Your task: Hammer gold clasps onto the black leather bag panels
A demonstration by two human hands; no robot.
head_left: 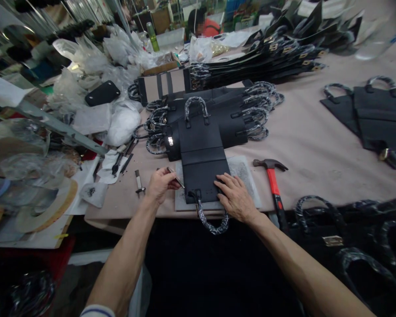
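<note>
Black bag panel (204, 171) lies lengthwise at the table's (300, 171) front edge, lower part on a pale slab (247, 176), far end overlapping a stack of panels (234, 136). Its near handle (214, 228), plastic-wrapped, hangs over the front edge. Left hand (160, 185) pinches a slim tool (175, 177), tip at the panel's left side; contact with it unclear. Right hand (234, 193) lies flat, fingers loosely spread, on the panel's right side.

Around: hammer (274, 187) right of the slab, grip reaching the front edge. Small metal tool (138, 181) left of the left hand. The stack crowds the space behind the slab; a taller pile (247, 68) sits toward the far edge. More panels (383, 116) toward the right edge. Plastic bags (121, 123) and a tape roll (65, 207) clutter the left. Beyond the far edge, a person in red (212, 28).
</note>
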